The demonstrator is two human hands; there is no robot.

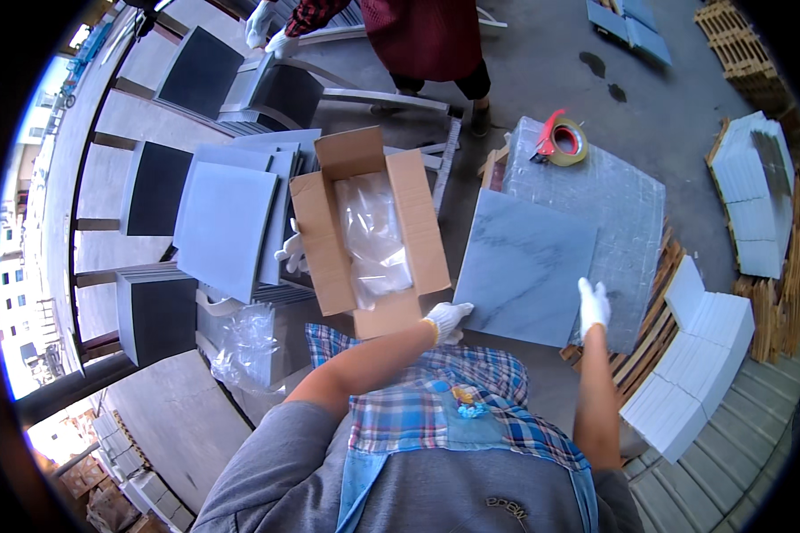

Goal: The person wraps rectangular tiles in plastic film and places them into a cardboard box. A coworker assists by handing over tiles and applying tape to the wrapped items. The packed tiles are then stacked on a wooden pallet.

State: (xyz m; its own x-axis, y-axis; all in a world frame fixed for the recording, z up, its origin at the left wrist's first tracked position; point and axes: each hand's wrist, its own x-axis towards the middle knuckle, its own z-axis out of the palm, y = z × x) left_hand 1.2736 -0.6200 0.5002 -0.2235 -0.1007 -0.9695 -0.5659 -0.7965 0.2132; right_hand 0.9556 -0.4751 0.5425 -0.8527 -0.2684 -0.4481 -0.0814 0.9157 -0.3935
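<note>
A grey-veined marble slab (526,266) lies at a slant over a large wrapped slab (627,222) on a wooden base. At its near left corner my left hand (448,321), in a white glove, is closed on the edge. My right hand (594,306), also gloved, is by the slab's right edge with fingers stretched out and apart. Left of the slab stands an opened cardboard box (422,222), flaps spread, lined with clear plastic film (371,226). A red tape dispenser (549,133) with a tape roll (569,142) sits on the wrapped slab's far corner.
Grey slabs (227,218) are stacked on a rack at left, with crumpled plastic (244,348) and a white glove (292,250) nearby. White slab stacks (689,377) stand on pallets at right. A co-worker in a dark red apron (422,35) works at the far rack.
</note>
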